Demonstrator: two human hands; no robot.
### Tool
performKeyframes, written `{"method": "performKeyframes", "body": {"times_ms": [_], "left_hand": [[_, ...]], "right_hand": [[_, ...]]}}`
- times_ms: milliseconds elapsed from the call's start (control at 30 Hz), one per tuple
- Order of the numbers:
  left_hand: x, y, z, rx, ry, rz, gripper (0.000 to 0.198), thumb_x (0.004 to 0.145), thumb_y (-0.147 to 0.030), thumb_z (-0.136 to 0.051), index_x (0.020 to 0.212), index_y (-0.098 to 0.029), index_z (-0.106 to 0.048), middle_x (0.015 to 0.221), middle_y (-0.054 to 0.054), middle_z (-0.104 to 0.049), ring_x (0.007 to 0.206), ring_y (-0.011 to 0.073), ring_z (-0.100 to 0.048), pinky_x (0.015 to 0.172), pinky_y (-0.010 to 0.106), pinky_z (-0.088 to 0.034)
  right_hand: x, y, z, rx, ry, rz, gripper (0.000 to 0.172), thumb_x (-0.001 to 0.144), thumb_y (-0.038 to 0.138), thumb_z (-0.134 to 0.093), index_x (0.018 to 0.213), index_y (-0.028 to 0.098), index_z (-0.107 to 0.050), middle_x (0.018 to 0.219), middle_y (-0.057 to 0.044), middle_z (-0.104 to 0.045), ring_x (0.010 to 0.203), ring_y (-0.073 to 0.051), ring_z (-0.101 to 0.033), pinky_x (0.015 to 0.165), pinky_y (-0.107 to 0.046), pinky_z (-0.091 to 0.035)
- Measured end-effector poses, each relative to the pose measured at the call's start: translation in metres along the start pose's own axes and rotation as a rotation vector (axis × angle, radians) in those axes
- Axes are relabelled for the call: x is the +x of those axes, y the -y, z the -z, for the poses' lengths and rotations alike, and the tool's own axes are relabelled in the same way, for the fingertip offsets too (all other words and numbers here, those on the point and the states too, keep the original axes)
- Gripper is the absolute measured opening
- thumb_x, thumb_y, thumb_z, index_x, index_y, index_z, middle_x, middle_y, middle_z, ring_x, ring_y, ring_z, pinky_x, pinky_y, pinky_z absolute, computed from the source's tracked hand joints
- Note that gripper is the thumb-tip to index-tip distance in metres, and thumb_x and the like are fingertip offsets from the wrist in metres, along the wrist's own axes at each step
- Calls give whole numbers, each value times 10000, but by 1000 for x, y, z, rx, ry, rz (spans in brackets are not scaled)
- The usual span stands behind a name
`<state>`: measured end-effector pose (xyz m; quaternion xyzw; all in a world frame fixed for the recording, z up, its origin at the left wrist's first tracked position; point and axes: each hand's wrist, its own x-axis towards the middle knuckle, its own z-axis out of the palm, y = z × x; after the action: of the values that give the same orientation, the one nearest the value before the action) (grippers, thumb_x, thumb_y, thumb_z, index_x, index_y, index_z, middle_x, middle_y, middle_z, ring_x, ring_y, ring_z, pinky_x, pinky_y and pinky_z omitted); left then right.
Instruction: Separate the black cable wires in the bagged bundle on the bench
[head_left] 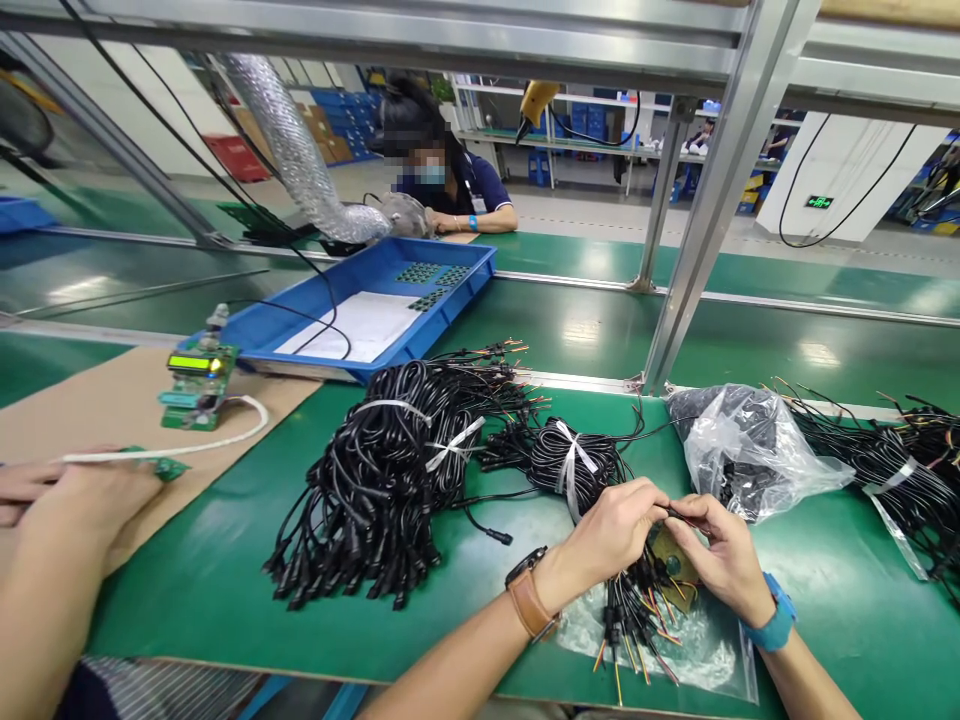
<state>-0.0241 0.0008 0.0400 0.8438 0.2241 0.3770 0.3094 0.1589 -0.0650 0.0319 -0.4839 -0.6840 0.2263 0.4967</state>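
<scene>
My left hand (619,530), with a watch on its wrist, pinches a thin black cable (673,513). The fingertips of my right hand (720,548), above a blue wristband, grip the same cable a little further along. Below my hands, several cable ends with bare coloured wires (634,625) fan out over a clear plastic bag (720,655). A yellowish piece (679,570) lies under my fingers, partly hidden. Just behind my left hand is a coiled cable bundle (562,455) tied with a white strip.
A large heap of black cables (375,470) lies to the left. Behind it stands a blue tray (450,325) with small green boards. A co-worker's hand (97,495) is by a lit test board (196,375). A metal post (720,200), bagged parts (739,445) and more cables (900,470) are right.
</scene>
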Motion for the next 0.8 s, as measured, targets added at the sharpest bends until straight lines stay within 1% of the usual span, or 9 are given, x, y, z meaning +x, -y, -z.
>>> {"method": "performKeyframes", "body": {"times_ms": [67,167,333,433,633,800], "left_hand": [[2,-1,4,22,23,-22,138,963,-95,-476,992,-157,-596,935,75,-642,856,183,-624,761,283,-517],[2,-2,6,36,41,-40,143,949,-76,-469,948,-161,-584,916,72,-627,853,183,-613,753,282,-517],[-1,-2,0,39,-28,-45,196,910,-19,-433,855,-169,-547,775,29,-588,709,152,-583,648,247,-474],[-3,-2,-4,35,-57,-39,204,886,-7,-431,822,-176,-525,737,17,-576,668,144,-572,615,239,-449],[-5,-1,-8,37,-67,-32,204,848,1,-441,795,-184,-509,719,14,-579,650,146,-566,598,241,-423],[-5,0,-9,35,-71,-19,188,869,-21,-461,793,-186,-510,718,13,-583,656,150,-576,609,247,-428]], "right_hand": [[0,1,2,-4,-3,-25,62,949,267,-656,950,205,-661,845,-48,-706,743,-163,-691,676,-241,-598],[0,0,4,-8,7,-35,79,949,281,-653,946,203,-660,844,-51,-708,738,-166,-691,673,-243,-597],[-1,-1,2,9,36,4,18,951,215,-643,968,218,-647,855,-35,-700,754,-151,-685,682,-223,-580],[-1,0,1,13,41,29,30,949,190,-637,953,220,-641,838,-28,-695,746,-148,-682,674,-218,-572],[1,4,-1,-5,31,63,43,941,176,-639,931,217,-650,817,-30,-716,716,-152,-695,650,-218,-569],[1,2,-3,-3,25,65,34,941,185,-645,940,218,-655,823,-30,-717,719,-150,-697,663,-219,-579]]}}
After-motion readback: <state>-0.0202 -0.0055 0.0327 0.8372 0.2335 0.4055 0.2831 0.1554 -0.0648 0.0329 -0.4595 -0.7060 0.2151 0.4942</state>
